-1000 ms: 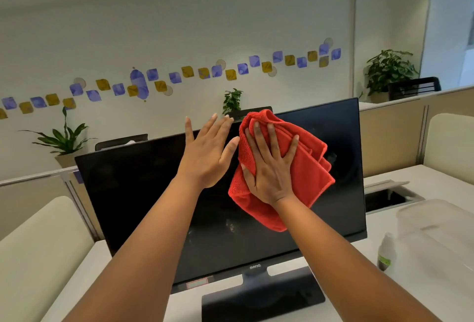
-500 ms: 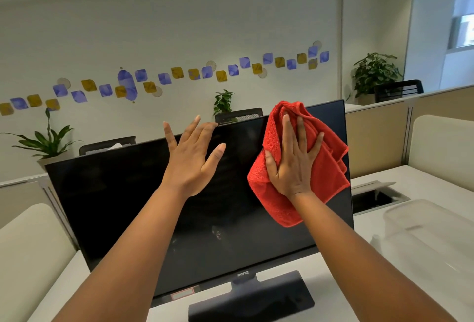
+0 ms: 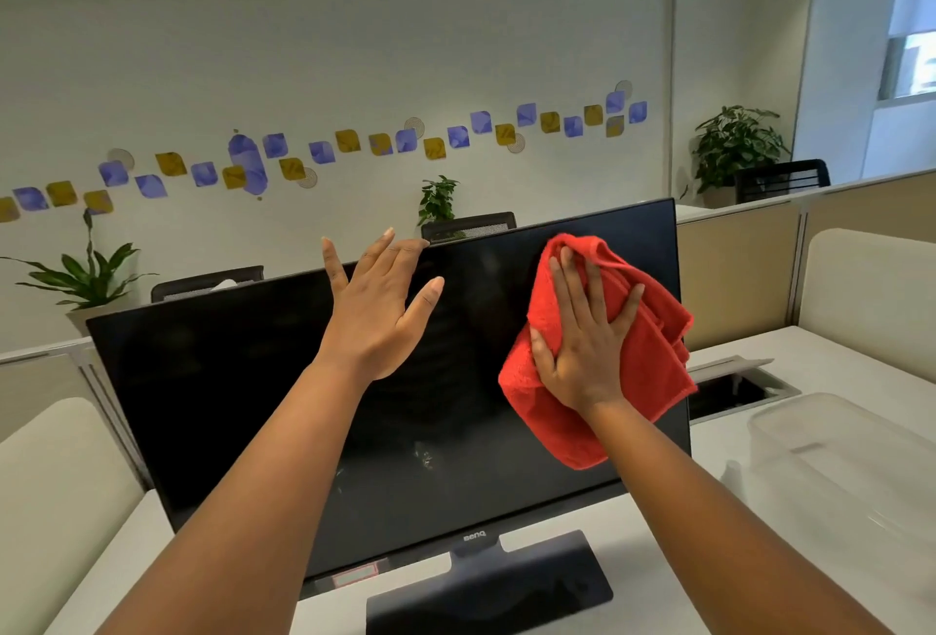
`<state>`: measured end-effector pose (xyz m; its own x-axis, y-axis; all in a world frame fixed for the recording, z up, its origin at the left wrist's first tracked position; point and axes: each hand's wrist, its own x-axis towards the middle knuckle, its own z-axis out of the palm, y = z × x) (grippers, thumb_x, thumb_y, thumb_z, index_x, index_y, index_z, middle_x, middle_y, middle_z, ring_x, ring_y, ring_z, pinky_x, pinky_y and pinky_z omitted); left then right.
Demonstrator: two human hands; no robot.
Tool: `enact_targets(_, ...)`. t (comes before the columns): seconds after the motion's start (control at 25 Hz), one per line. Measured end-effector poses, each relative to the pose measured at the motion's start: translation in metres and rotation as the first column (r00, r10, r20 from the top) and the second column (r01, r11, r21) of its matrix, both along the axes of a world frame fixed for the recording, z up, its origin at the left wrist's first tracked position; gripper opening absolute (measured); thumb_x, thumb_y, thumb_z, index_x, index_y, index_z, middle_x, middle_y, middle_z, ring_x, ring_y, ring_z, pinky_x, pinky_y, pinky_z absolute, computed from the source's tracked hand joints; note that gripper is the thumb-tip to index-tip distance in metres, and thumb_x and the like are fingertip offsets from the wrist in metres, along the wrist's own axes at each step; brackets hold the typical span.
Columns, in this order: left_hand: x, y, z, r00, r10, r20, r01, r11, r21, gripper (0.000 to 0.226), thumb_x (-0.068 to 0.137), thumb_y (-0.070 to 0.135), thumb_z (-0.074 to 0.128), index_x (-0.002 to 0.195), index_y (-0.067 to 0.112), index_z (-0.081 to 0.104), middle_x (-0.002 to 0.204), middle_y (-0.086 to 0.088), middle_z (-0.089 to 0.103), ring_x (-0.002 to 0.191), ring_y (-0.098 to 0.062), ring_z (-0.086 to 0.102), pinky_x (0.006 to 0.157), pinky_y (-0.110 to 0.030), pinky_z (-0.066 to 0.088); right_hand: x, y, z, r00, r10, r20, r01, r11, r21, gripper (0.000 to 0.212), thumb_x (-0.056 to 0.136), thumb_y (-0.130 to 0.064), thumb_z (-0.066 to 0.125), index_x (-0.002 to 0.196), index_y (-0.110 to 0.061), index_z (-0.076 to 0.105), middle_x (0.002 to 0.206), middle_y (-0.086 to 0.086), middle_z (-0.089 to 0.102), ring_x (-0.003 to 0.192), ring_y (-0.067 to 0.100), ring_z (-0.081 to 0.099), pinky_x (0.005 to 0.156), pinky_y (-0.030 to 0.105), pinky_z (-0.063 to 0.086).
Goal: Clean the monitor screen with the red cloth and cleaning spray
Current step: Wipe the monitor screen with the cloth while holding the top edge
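Note:
The black monitor [image 3: 228, 406] stands on its dark base [image 3: 486, 594] in front of me, its screen off and smeared near the lower middle. My right hand [image 3: 582, 346] lies flat, fingers spread, and presses the bunched red cloth [image 3: 653, 356] against the screen's upper right part, close to the right edge. My left hand [image 3: 380, 310] is open with fingers apart at the middle of the screen's top edge and holds nothing. I cannot tell whether it touches the monitor. I cannot make out the spray bottle clearly.
A clear plastic box [image 3: 851, 457] sits on the white desk [image 3: 835, 361] to the right, behind it an open cable hatch [image 3: 734, 389]. Beige chair backs stand at the left [image 3: 55, 482] and right [image 3: 871, 290]. Partitions and potted plants lie behind the monitor.
My right hand has slid the red cloth from the screen's upper middle to its upper right. The left hand stayed open near the top edge. The view has turned slightly.

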<state>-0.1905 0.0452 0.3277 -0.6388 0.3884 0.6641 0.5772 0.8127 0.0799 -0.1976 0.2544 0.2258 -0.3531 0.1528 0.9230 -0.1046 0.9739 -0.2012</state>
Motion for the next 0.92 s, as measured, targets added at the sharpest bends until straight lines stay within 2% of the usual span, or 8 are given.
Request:
enact_targets(0.16, 0.0, -0.004, 0.001, 1.0, -0.007, 0.009, 0.008, 1.0, -0.022, 0.063, 0.084, 0.048, 0.014, 0.14, 0.022, 0.025, 0.151, 0.002, 0.026, 0.142, -0.008, 0.0, 0.102, -0.042, -0.032, 0.004, 0.027, -0.006, 0.998, -0.059, -0.007, 0.055, 0.952, -0.3, 0.07, 0.081, -0.041, 0.032, 0.144, -0.015, 0.019, 0.151, -0.002, 0.014, 0.141, 0.02, 0.008, 0.106, 0.069, 0.0)
enact_targets(0.28, -0.001, -0.004, 0.0, 1.0, -0.018, 0.002, 0.018, 1.0, -0.021, 0.062, 0.083, 0.046, 0.017, 0.14, 0.022, 0.025, 0.151, 0.002, 0.026, 0.142, -0.008, -0.002, 0.101, -0.042, -0.033, -0.003, 0.027, 0.022, 0.997, -0.077, -0.03, 0.058, 0.912, -0.407, 0.069, 0.083, -0.045, 0.027, 0.145, -0.015, 0.018, 0.154, 0.004, 0.017, 0.142, 0.023, 0.007, 0.107, 0.066, -0.002)
enact_targets(0.4, -0.002, -0.004, -0.001, 1.0, -0.019, -0.004, 0.019, 1.0, -0.008, 0.062, 0.083, 0.047, 0.019, 0.14, 0.022, 0.026, 0.151, 0.001, 0.026, 0.142, -0.009, -0.003, 0.1, -0.041, -0.034, -0.009, 0.01, 0.044, 0.996, -0.079, -0.044, 0.056, 0.922, -0.384, 0.071, 0.084, -0.049, 0.026, 0.145, -0.014, 0.018, 0.154, 0.006, 0.019, 0.143, 0.026, 0.008, 0.108, 0.063, -0.003)
enact_targets(0.6, -0.001, -0.003, -0.001, 1.0, -0.013, -0.013, 0.013, 1.0, -0.015, 0.062, 0.083, 0.048, 0.019, 0.14, 0.022, 0.026, 0.151, 0.002, 0.026, 0.142, -0.009, -0.002, 0.099, -0.039, -0.035, -0.006, -0.004, 0.022, 1.0, -0.015, -0.022, 0.013, 0.995, -0.1, 0.071, 0.084, -0.047, 0.035, 0.144, -0.013, 0.021, 0.152, 0.005, 0.022, 0.141, 0.022, 0.009, 0.106, 0.064, -0.001)
enact_targets(0.68, -0.001, -0.002, -0.002, 1.0, -0.015, -0.011, 0.015, 1.0, -0.02, 0.062, 0.083, 0.048, 0.019, 0.14, 0.023, 0.025, 0.151, 0.002, 0.025, 0.142, -0.008, -0.002, 0.1, -0.04, -0.034, -0.002, 0.004, 0.006, 0.999, -0.028, -0.016, 0.027, 0.998, -0.062, 0.071, 0.083, -0.048, 0.036, 0.143, -0.013, 0.023, 0.151, 0.001, 0.018, 0.141, 0.021, 0.009, 0.105, 0.067, 0.0)
enact_targets(0.8, -0.001, -0.003, -0.001, 1.0, -0.008, 0.0, 0.008, 1.0, -0.02, 0.062, 0.083, 0.048, 0.019, 0.14, 0.024, 0.024, 0.152, 0.002, 0.023, 0.142, -0.007, -0.002, 0.101, -0.042, -0.033, 0.001, 0.023, 0.002, 0.998, -0.068, 0.003, 0.068, 0.982, -0.175, 0.072, 0.082, -0.05, 0.033, 0.143, -0.015, 0.024, 0.152, 0.003, 0.021, 0.141, 0.022, 0.01, 0.104, 0.069, 0.0)
enact_targets(0.92, -0.001, -0.003, 0.0, 1.0, -0.015, 0.02, 0.015, 1.0, -0.015, 0.063, 0.082, 0.047, 0.019, 0.14, 0.024, 0.025, 0.152, 0.001, 0.024, 0.142, -0.008, -0.001, 0.101, -0.043, -0.033, -0.004, 0.028, 0.024, 0.995, -0.101, -0.012, 0.086, 0.902, -0.422, 0.073, 0.082, -0.053, 0.025, 0.145, -0.018, 0.017, 0.154, 0.003, 0.018, 0.143, 0.023, 0.009, 0.107, 0.068, 0.0)
